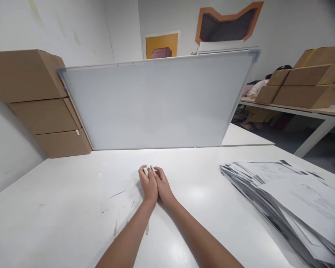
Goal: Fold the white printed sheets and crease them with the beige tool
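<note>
My left hand point(149, 187) and my right hand point(164, 189) are together above the white table point(195, 186), their inner edges touching. Both have curled fingers. A small off-white piece point(146, 171) shows between the thumb and fingers of my left hand. My right hand pinches a thinner white piece point(152, 169) beside it. Most of both pieces is hidden by the fingers, so I cannot tell their kind, nor whether they are joined.
A whiteboard point(156, 104) stands upright across the table's back. Cardboard boxes point(58, 115) are stacked at the left. A thick, untidy pile of papers point(296, 193) lies at the right. Beyond it, another table point(290, 106) carries more boxes point(304, 93), with people partly visible behind.
</note>
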Demonstrator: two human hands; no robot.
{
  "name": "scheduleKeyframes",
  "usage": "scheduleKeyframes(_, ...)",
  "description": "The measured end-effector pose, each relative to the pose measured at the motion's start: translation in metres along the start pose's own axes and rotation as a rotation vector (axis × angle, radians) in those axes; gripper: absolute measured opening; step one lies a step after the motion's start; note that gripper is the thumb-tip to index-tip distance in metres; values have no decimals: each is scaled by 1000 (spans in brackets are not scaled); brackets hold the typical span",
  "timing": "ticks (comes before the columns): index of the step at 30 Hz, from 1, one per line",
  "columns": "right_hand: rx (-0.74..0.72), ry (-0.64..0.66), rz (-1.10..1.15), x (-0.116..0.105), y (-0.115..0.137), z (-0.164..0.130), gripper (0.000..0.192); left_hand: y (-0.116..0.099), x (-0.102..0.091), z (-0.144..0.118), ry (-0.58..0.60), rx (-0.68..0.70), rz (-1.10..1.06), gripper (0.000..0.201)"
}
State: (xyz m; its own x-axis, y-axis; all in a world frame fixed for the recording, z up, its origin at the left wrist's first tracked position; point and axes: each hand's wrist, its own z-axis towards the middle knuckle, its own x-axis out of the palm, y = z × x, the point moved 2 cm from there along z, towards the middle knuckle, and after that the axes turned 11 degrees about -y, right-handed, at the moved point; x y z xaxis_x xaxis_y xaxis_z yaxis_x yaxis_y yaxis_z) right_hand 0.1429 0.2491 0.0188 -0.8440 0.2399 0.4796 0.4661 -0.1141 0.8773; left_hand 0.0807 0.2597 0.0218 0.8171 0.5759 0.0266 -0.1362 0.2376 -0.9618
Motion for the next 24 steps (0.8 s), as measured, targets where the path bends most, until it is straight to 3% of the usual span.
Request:
scheduleKeyframes(3,-6,-61,-61,-4,-2,3,33,-1,2,0,42,15,38,29)
scheduleKeyframes(5,54,-126,-5,-10,-4,8,37,-4,2,3,100,117,119,35)
scheduleKeyframes(8,192,-171,91,-22,-4,21,37,-13,0,15,310,461,381,40)
scheduleKeyframes(11,224,-136,158,-32,2,35,33,-12,-5,30,399,737,679,49)
scheduleKeyframes(15,256,-48,199,-39,6,41,43,7,-5,37,456,674,888,60)
scheduleKeyframes(18,266,-4,211,-38,6,40,33,16,-1,31,486,652,928,47)
scheduleKeyframes(24,279,72,220,-34,10,37,24,7,0,30,434,701,886,29)
